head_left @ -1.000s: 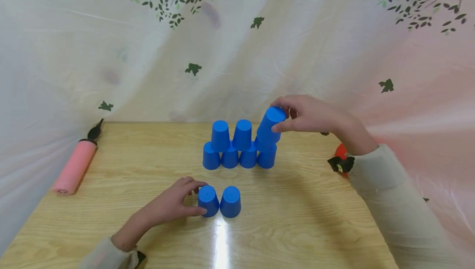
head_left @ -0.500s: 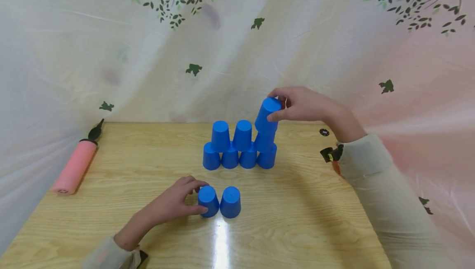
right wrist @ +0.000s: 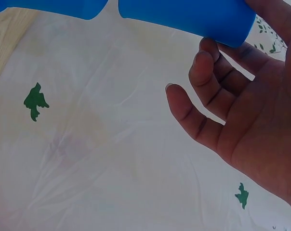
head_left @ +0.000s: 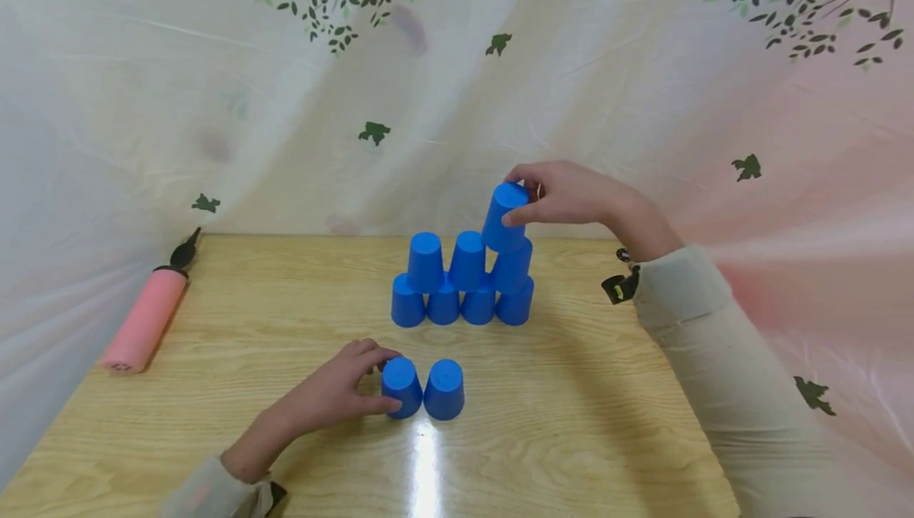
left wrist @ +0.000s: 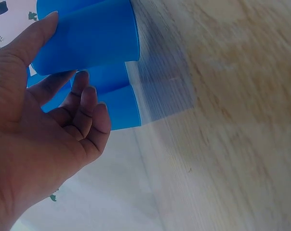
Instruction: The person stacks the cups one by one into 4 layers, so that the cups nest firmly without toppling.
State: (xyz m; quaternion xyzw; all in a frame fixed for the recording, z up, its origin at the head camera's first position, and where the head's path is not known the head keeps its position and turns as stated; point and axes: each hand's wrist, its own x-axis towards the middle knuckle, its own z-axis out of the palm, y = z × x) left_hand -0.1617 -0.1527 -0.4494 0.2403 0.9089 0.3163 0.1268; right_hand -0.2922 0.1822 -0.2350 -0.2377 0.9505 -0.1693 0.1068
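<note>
My right hand point(head_left: 571, 194) pinches an upside-down blue cup point(head_left: 504, 224), thumb in front and fingers behind. It is slightly tilted above the right end of a stack. In the right wrist view, a narrow gap separates this cup point(right wrist: 189, 19) from the cup point(right wrist: 63, 6) beyond. The stack has several inverted blue cups point(head_left: 443, 304) at its base and three more point(head_left: 426, 262) on top of them. Nearer me, my left hand point(head_left: 336, 387) holds the left one point(head_left: 401, 387) of two inverted blue cups on the table; the other cup point(head_left: 444, 389) stands close beside it.
A pink hand pump point(head_left: 146, 320) with a black nozzle lies at the table's left. A small black disc point(head_left: 624, 255) is partly covered by the right arm. Behind the wooden table point(head_left: 286, 296) hangs a pale curtain point(head_left: 428, 105) with leaf prints.
My right hand has lifted its cup up and moved it left, off the cup at the right end of the upper row. The left hand stays in place on its cup.
</note>
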